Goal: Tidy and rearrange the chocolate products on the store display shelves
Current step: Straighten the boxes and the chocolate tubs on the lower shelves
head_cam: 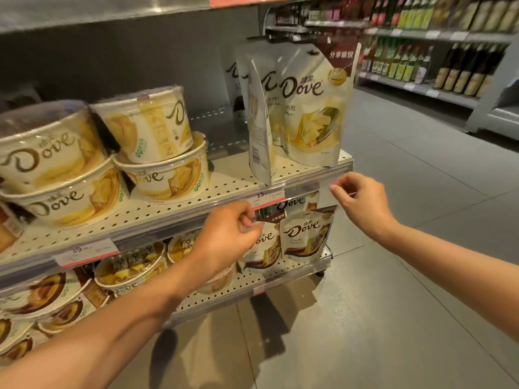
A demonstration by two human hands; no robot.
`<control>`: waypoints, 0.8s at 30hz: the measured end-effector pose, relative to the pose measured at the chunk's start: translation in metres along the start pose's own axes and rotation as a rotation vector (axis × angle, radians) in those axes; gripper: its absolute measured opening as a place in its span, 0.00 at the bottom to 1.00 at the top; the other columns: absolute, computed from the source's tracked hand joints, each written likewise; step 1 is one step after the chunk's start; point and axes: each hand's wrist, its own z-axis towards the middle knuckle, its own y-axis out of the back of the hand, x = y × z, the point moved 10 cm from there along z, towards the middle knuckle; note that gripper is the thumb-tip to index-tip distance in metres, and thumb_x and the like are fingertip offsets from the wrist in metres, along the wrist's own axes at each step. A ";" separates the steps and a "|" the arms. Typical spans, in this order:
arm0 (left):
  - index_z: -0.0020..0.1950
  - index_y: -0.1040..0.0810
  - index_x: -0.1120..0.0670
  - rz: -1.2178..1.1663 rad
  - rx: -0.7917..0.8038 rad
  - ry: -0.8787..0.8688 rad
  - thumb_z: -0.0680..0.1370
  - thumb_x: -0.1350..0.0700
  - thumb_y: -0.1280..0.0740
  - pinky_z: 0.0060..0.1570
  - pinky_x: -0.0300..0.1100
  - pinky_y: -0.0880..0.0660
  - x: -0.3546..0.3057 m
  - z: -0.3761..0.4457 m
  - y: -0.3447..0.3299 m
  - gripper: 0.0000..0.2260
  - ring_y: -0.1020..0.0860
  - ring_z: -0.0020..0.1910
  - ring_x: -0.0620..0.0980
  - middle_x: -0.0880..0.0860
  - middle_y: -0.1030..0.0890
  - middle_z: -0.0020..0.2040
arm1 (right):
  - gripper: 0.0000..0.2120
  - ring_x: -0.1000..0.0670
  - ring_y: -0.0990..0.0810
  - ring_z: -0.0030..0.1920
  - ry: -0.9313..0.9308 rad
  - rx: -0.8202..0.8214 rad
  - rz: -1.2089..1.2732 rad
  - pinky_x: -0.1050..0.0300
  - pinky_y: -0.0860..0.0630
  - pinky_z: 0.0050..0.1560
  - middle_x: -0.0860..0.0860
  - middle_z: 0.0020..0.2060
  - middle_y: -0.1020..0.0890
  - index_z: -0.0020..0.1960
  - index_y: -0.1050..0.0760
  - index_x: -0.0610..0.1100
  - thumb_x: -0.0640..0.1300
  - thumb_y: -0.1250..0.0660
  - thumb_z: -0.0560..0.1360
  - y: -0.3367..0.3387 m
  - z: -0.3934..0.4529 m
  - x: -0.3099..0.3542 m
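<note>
Taking the upper perforated shelf [224, 186] as landmark: a bare strip of it lies open between the stacked Dove tubs [160, 144] on its left part and the standing Dove pouches [311, 108] at its right end, wide enough for a hand to reach toward the back panel. Its front edge, carrying the price label [266, 195], overhangs the lower pouches [306, 234] beneath. Right of the shelf's end, the aisle floor [407, 220] lies open.

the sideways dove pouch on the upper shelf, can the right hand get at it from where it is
Probably yes. The right hand hovers empty by the shelf edge, just below and right of the sideways pouch, and nothing lies between them; the front-facing pouch only crowds its right side.
</note>
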 end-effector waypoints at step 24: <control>0.65 0.28 0.59 -0.184 -0.335 0.163 0.75 0.65 0.35 0.60 0.46 0.28 -0.039 0.095 0.067 0.17 0.27 0.64 0.55 0.56 0.25 0.64 | 0.11 0.46 0.20 0.52 -0.337 0.056 0.479 0.51 0.23 0.53 0.44 0.54 0.19 0.58 0.25 0.40 0.39 0.35 0.76 0.005 0.104 0.030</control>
